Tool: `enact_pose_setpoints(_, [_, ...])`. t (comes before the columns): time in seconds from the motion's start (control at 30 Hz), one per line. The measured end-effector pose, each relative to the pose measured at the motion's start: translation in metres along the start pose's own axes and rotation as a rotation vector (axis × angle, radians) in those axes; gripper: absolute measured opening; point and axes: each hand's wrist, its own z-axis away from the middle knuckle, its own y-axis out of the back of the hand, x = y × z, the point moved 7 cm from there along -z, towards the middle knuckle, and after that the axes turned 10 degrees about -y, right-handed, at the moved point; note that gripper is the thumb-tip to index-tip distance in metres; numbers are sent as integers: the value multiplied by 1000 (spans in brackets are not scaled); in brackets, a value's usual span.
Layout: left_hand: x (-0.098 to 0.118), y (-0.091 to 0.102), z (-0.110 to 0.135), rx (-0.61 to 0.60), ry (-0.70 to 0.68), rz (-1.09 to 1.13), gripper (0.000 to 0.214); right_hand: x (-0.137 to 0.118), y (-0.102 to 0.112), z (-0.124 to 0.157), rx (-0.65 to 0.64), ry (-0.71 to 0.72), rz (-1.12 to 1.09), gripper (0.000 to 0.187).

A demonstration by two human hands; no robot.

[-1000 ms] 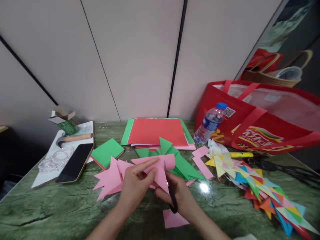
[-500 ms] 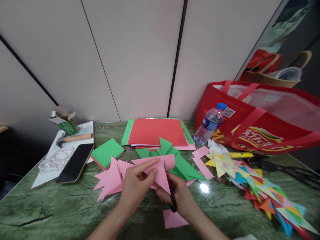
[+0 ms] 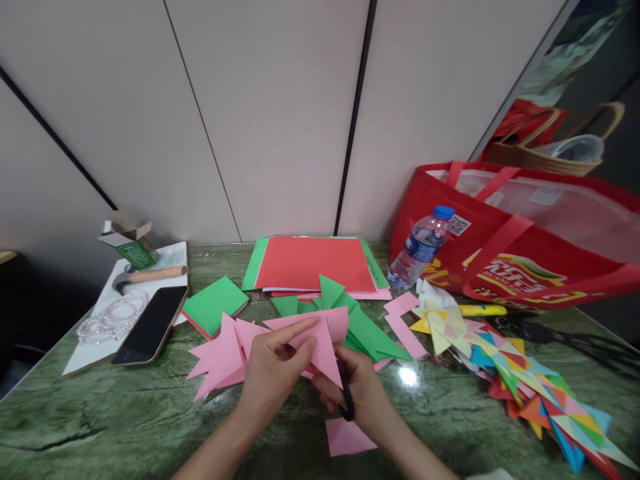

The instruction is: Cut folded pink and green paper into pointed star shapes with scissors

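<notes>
My left hand (image 3: 273, 373) is closed on a folded pink paper sheet (image 3: 325, 337), index finger stretched along its top fold. My right hand (image 3: 363, 393) grips black-handled scissors (image 3: 343, 390) whose blade runs up into the pink sheet's edge. Both hands hover over the green marble table (image 3: 100, 420) near its front. A cut pink scrap (image 3: 347, 437) lies under my right wrist. More pink pointed pieces (image 3: 217, 357) lie to the left, and green triangles (image 3: 365, 330) lie just beyond.
A stack of red and green sheets (image 3: 313, 263) lies at the back. Water bottle (image 3: 420, 247) and red bag (image 3: 525, 233) at right. Multicoloured folded stars (image 3: 525, 387) at right front. Phone (image 3: 150, 327), hammer (image 3: 145, 275), bead bracelets (image 3: 107, 320) and small box (image 3: 127, 243) at left.
The scissors have closed a little further into the pink sheet, and my right hand has edged up slightly. My left hand holds the paper in the same place.
</notes>
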Motion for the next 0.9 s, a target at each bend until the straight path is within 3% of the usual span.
enact_pose_setpoints(0.2, [1, 0, 0, 8, 3, 9, 28, 2, 2, -2, 4, -11, -41, 38])
enact_pose_setpoints(0.47, [6, -10, 0, -12, 30, 98, 26, -19, 0, 1, -14, 84, -92, 30])
enact_pose_setpoints(0.9, [2, -10, 0, -26, 68, 98, 28, -11, 0, -1, 29, -64, -148, 29])
